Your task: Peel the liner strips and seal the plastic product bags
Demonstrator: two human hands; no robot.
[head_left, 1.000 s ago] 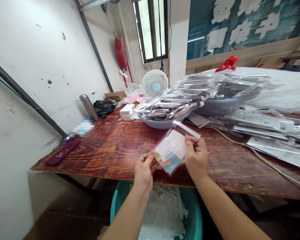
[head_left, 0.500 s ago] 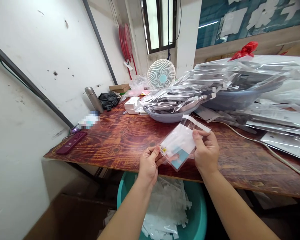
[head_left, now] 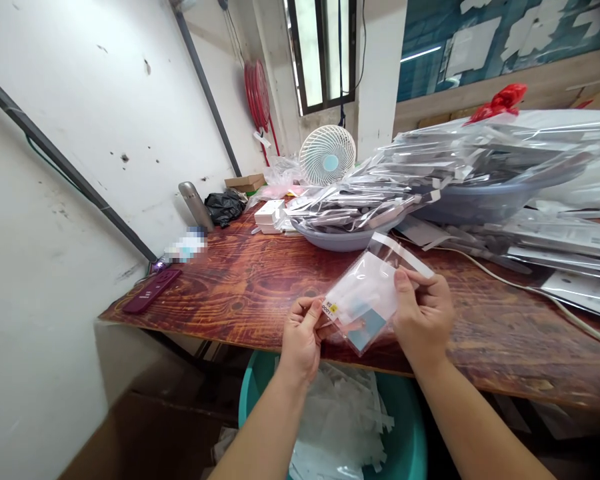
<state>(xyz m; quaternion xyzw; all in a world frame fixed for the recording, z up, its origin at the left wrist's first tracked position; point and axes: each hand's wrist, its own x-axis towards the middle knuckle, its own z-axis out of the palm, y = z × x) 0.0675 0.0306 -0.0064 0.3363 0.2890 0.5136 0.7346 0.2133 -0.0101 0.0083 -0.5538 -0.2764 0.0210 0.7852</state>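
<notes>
A clear plastic packet point(head_left: 363, 293) with a white sheet, a blue-and-pink picture corner and a white strip along its upper flap is held tilted above the front edge of the wooden table point(head_left: 240, 280). My left hand point(head_left: 303, 337) pinches its lower left corner, thumb on top. At the packet's right side, near the flap, my right hand point(head_left: 424, 313) grips it between thumb and bent fingers. Below the table edge stands a teal tub point(head_left: 415, 433) with many white strips and papers in it.
Two bluish basins, one nearer point(head_left: 330, 241) and one farther point(head_left: 475, 203), are heaped with plastic-wrapped items. More packets point(head_left: 575, 240) lie at the right beside a cable point(head_left: 500, 275). Farther back are a fan point(head_left: 327, 157), white boxes point(head_left: 269, 219), a metal bottle point(head_left: 195, 205) and a maroon power strip point(head_left: 153, 291).
The whole view has shifted slightly, so the table and basins appear a little lower and farther right. Both hands still hold the packet, with little change in grip.
</notes>
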